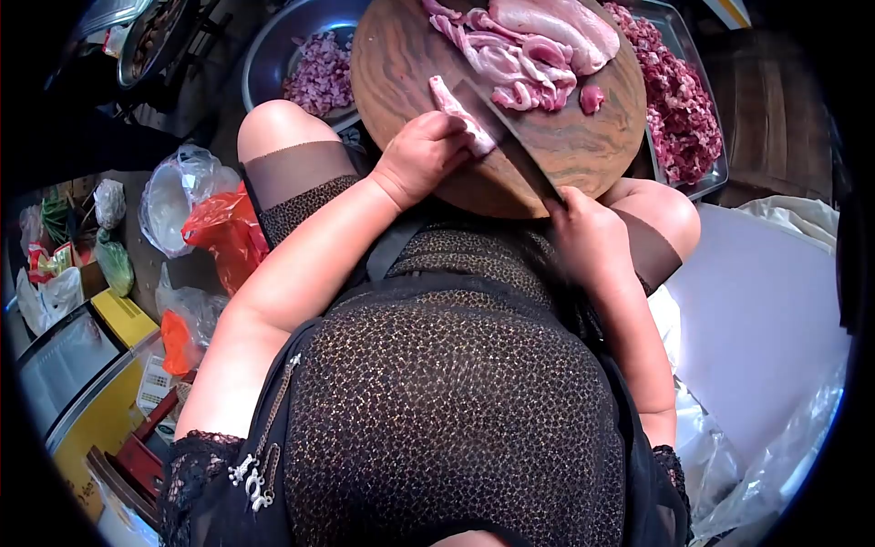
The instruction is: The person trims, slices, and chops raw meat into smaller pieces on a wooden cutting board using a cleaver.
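Observation:
A round wooden chopping board (392,55) rests at my lap, between my knees. My left hand (427,150) is closed on a pale pink strip of raw meat (447,96) near the board's left side. In my right hand (588,232), at the board's near edge, is the handle of a broad-bladed knife (515,141). Its dark blade slants up and left across the board, close beside the strip; whether it touches the meat I cannot tell. Farther back lies a heap of raw meat pieces (538,55), with one small red piece (591,98) apart from it.
Behind the board at left, a metal basin (260,73) holds diced meat (321,77). A metal tray (715,169) of chopped red meat (679,109) stands right. Plastic bags, including a red one (228,232), lie left; a pale flat panel (752,301) is right.

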`<state>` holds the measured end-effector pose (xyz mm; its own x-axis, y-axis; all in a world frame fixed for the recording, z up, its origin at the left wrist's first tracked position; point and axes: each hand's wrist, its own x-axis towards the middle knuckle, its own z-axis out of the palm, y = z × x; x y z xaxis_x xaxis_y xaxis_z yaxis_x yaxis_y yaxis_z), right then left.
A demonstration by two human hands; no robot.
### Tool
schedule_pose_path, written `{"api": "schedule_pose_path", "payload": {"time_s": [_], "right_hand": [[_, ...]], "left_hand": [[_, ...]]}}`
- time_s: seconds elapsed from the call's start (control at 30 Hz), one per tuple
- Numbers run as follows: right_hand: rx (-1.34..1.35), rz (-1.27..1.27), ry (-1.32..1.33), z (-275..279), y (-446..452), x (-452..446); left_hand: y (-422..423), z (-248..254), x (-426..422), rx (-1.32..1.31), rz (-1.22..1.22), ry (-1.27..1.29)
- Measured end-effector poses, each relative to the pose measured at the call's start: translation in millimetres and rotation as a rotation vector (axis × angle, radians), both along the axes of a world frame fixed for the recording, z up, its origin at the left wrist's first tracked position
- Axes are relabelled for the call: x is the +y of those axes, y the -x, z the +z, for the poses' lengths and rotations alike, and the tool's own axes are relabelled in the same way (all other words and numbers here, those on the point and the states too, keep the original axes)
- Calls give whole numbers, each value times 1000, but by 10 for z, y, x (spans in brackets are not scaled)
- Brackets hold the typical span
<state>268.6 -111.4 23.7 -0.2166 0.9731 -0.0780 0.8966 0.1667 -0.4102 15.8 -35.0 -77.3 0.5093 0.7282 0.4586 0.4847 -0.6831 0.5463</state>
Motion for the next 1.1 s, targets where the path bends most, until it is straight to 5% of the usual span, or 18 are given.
{"api": "schedule_pose_path", "payload": {"time_s": [0.27,0.5,0.7,1.1], "right_hand": [[-122,105,299,180,139,207],[83,219,241,-13,332,770],[-30,436,227,-194,756,1395],[-164,143,260,181,-424,411]], "left_hand": [[-46,45,22,-48,38,5],[-37,14,53,18,92,-95],[-99,-2,38,37,98,-107],[-64,96,120,220,184,-35]]}}
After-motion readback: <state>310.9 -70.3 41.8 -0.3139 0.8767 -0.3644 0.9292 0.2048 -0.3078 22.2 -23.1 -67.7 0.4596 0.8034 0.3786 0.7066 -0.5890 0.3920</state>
